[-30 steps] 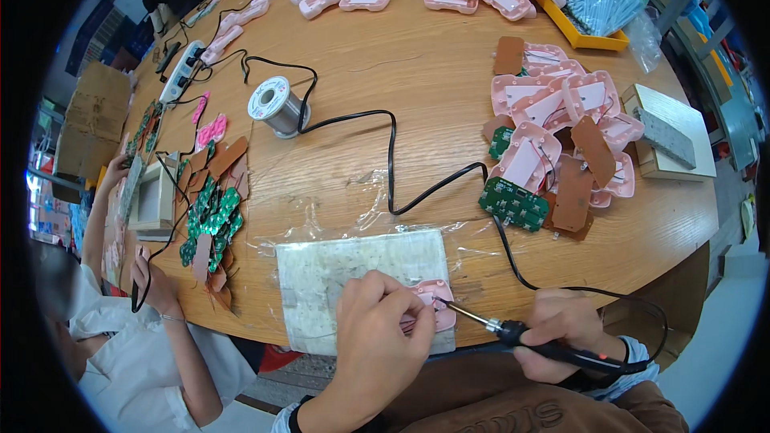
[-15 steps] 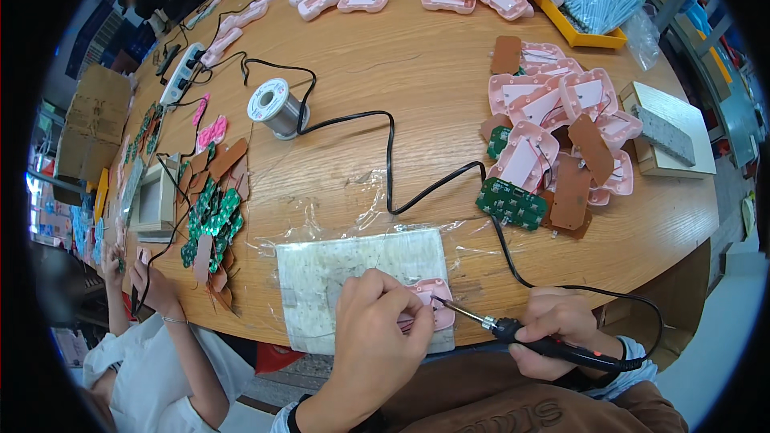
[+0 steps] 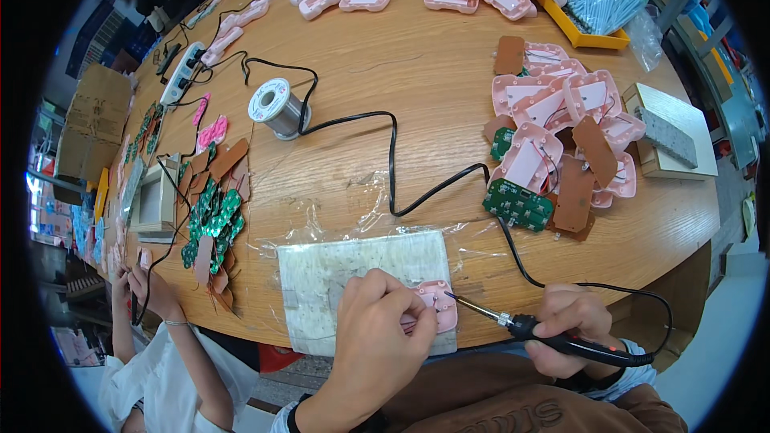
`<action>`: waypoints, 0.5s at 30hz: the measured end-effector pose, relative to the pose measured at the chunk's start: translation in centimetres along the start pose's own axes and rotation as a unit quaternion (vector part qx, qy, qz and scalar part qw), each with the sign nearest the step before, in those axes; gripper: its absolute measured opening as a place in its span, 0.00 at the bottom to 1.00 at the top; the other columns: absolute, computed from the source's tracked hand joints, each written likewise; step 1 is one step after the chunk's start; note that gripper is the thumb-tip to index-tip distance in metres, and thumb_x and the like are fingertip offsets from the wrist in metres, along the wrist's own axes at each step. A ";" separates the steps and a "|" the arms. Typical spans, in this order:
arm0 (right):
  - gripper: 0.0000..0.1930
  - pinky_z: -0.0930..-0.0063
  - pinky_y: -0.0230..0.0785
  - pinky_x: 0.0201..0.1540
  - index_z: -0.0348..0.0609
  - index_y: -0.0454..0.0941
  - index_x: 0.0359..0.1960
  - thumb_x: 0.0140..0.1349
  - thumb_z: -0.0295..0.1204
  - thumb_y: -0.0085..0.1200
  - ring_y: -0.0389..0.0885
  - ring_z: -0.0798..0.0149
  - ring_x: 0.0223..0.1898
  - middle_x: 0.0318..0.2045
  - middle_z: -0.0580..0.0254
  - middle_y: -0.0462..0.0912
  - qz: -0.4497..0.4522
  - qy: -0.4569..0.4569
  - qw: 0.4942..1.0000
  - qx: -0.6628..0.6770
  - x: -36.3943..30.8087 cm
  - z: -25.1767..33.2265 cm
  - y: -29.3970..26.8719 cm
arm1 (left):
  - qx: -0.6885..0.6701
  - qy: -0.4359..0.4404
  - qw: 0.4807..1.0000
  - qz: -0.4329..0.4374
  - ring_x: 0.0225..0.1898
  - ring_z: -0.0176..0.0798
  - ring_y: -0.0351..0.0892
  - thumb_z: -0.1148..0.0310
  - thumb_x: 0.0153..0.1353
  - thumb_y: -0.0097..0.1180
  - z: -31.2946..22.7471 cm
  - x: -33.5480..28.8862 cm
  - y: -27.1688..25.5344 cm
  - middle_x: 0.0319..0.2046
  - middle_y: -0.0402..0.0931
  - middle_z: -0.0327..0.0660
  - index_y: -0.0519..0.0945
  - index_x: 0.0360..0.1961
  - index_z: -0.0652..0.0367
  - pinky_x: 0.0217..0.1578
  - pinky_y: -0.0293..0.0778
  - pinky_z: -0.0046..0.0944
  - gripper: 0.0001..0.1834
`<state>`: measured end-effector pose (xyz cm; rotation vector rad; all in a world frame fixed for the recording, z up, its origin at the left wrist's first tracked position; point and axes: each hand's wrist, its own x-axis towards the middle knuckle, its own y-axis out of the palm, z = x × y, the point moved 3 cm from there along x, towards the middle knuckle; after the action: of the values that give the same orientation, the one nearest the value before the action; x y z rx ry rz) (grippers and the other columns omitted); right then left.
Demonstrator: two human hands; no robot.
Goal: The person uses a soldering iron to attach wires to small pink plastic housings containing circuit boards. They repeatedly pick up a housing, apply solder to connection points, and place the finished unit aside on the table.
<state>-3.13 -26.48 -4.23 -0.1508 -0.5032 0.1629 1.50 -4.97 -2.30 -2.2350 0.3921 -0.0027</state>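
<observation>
My left hand (image 3: 381, 321) is closed on a small pink plastic shell (image 3: 445, 317), which lies over the right edge of a pale, stained cloth pad (image 3: 317, 277). Its fingers cover the shell's left part, so whatever they pinch there is partly hidden. In my right hand (image 3: 571, 317) is a soldering iron (image 3: 525, 327) with a black handle, gripped like a pen. The iron's tip points left and sits at the shell's upper right edge; whether it touches cannot be made out. A black cord (image 3: 664, 317) loops from the handle's end.
Pink shells (image 3: 525, 160), brown boards (image 3: 573, 196) and green circuit boards (image 3: 517, 204) are heaped at the right. A solder spool (image 3: 277, 108) stands mid-table. Another heap of green boards (image 3: 215, 216) lies left, near a co-worker's hands (image 3: 156, 293). The black cord crosses the table.
My right hand has drawn the soldering iron a little to the right, its tip moving from the shell's inside toward its edge. My left hand stays nearly still. The co-worker's hands have shifted.
</observation>
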 end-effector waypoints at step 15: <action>0.13 0.75 0.58 0.17 0.41 0.74 0.31 0.42 0.20 0.63 0.70 0.65 0.14 0.16 0.62 0.73 -0.027 -0.005 1.000 -0.009 -0.6 -0.1 -0.3 | 0.004 0.005 1.000 -0.004 0.36 0.46 0.70 0.74 0.47 0.62 -0.2 0.0 0.0 0.27 0.72 0.42 0.80 0.21 0.63 0.38 0.67 0.40 0.04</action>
<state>-3.55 -26.94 -4.56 -0.1532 -0.5178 0.1062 1.44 -5.08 -2.14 -2.2289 0.3891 -0.0201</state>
